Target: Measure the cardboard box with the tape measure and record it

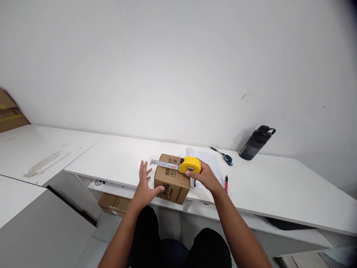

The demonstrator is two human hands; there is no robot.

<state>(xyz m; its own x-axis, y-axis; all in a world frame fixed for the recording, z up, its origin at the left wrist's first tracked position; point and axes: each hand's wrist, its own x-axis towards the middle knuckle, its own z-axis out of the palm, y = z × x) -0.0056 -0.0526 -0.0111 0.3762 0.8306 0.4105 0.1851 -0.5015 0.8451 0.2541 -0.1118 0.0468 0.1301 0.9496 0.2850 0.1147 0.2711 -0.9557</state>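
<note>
Looking down, I saw my left hand (145,186) open with fingers spread, its thumb against the near left face of the cardboard box (171,184). The box sat at the front edge of the white bench (119,160). My right hand (205,176) was closed around the yellow tape measure (190,165) at the box's top right edge, with the blade (164,163) stretched leftward across the top. Just to the right lay a red pen (226,183). Beyond it was white paper (213,160), and farther off a dark bottle (255,143) stood by the wall.
</note>
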